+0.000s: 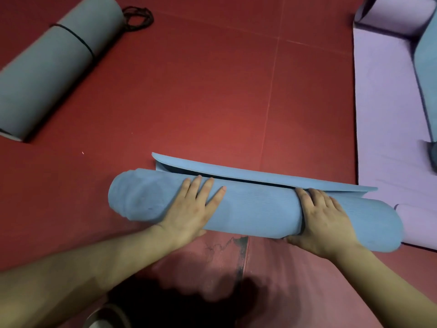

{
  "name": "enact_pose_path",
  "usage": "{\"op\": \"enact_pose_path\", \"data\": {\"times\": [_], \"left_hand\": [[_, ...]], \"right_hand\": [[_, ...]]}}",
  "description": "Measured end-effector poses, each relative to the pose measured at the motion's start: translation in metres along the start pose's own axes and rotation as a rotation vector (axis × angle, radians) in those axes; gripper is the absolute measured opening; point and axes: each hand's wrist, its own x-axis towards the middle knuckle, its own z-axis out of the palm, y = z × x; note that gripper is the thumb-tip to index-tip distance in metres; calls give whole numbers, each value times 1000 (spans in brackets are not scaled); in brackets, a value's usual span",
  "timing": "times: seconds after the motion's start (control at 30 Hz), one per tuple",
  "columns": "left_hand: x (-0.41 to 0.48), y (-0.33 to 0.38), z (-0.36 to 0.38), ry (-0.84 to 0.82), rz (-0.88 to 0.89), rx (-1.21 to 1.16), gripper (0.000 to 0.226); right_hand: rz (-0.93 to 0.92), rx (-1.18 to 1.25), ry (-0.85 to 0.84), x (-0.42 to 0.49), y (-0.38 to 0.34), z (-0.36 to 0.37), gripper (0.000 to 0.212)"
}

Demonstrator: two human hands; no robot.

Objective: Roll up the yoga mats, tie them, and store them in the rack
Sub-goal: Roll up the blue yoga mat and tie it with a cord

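The blue mat [255,209] lies on the red floor [189,102] right in front of the person, rolled nearly all the way. Only a short end flap [260,177] is left, standing up along the far side of the roll. The left hand [191,209] lies flat on top w/ fingers [208,188] straight, pressing down, gripping nothing. The right hand [324,221] wraps the roll near its right end, fingers curled over the far side and thumb at the near underside, so it grips the mat.

Step in hand, by the look of it: last turn, then tying. No tie shows near this mat. A black cord [138,18] lies well apart at upper left, beside the end of a grey roll [54,74] already bound w/ a black band [75,40].

What could go wrong:
- Foam looks springy. If either hand lifts before a tie is on, the roll prob. loosens and the flap pops open.
- Left end looks telescoped, inner layers poking past the outer wrap. Uneven push left vs. right could cone it more, awkward for tie & rack.
- Right end reaches the edge of the purple mat [383,114]. Rolling fwd may ride up on it and skew the roll.
- Rack not in view.
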Motion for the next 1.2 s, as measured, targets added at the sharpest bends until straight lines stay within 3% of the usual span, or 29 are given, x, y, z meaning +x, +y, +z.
{"op": "enact_pose_path", "data": {"times": [0.27, 0.37, 0.53, 0.63, 0.7, 0.8, 0.97, 1.07, 1.2], "left_hand": [[22, -25, -17, -21, 88, -59, 115], [28, -30, -25, -100, 124, -87, 114], [45, -42, -41, -311, 114, -361, 109], [48, -45, -43, -344, 85, -386, 111], [39, -43, -41, -289, 63, -351, 111], [6, -26, -23, -29, 34, -208, 109], [-11, -1, 5, 3, -22, -22, 139], [3, -13, -1, 79, 50, -49, 127], [17, -30, -11, 59, 118, -75, 110]], "right_hand": [[9, 12, -2, 2, 0, -3, 133], [1, 7, -17, -1, 0, -1, 134], [-17, 21, -14, -2, -3, 1, 135], [-38, 35, -4, -1, -3, 0, 131], [-43, 45, 5, 0, -2, 0, 127], [-34, 37, 12, -2, -3, 0, 124], [-53, 16, 9, 2, -4, -1, 123], [-64, 27, -12, 5, -3, -7, 124], [-72, 76, -45, 3, -2, -12, 129]]}}
